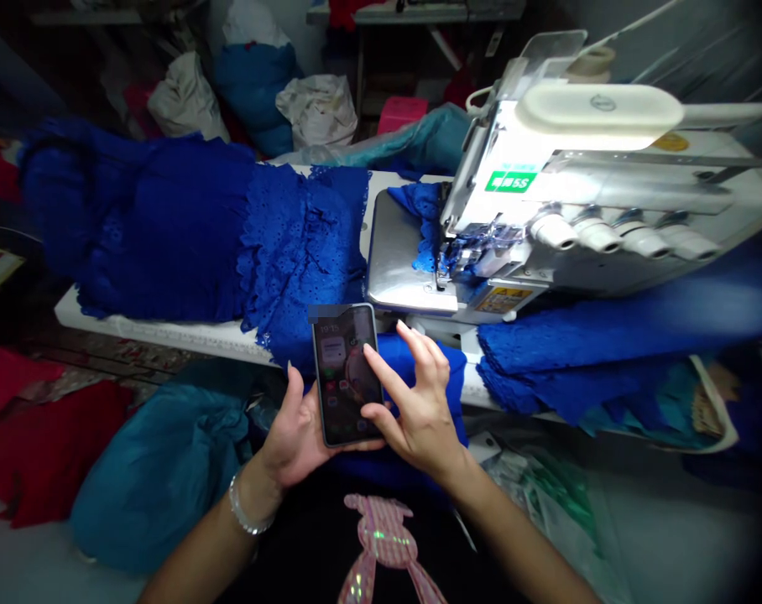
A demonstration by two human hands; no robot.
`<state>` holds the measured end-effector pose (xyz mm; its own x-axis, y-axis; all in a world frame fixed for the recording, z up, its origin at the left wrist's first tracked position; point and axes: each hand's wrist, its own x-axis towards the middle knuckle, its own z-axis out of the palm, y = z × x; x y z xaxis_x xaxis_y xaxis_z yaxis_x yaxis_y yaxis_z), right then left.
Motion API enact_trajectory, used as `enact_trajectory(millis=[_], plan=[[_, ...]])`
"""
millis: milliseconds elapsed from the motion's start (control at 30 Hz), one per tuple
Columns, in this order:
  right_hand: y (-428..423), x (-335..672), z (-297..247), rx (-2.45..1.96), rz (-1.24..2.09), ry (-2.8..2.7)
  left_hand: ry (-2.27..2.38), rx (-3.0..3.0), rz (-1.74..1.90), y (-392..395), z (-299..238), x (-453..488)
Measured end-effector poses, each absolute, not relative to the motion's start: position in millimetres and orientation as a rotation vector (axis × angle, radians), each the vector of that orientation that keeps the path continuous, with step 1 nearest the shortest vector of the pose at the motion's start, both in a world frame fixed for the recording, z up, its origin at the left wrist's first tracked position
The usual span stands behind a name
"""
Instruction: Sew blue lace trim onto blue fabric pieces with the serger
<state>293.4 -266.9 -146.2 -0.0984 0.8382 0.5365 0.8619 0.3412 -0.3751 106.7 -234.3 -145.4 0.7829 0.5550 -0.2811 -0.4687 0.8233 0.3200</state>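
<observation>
A smartphone (343, 386) with its screen lit rests in my left hand (299, 428), which supports it from below with the thumb out at its left side. Over the screen is my right hand (419, 394), its fingers apart and the index fingertip at the upper right of the display. Whether that fingertip touches the glass I cannot tell. Beyond the phone, blue eyelet fabric (305, 243) lies on the white table. Just past my right hand stands a white sewing machine (513, 193), with a scrap of blue fabric (425, 218) at its needle area.
More folded blue fabric (576, 335) lies to the right of the machine. A teal bundle (160, 461) and red cloth (54, 445) are on the floor at left. White sacks (318, 109) and a blue sack (255, 92) stand behind the table.
</observation>
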Motion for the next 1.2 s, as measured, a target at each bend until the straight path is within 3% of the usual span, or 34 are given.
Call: enact_trajectory(millis=[767, 1200], plan=[[-274, 300, -152, -1.343, -0.064, -1.844, 0.37, 0.245, 0.534, -231, -145, 108], [-295, 296, -161, -1.254, 0.102, -1.788, 0.377, 0.224, 0.557, -232, -148, 108]])
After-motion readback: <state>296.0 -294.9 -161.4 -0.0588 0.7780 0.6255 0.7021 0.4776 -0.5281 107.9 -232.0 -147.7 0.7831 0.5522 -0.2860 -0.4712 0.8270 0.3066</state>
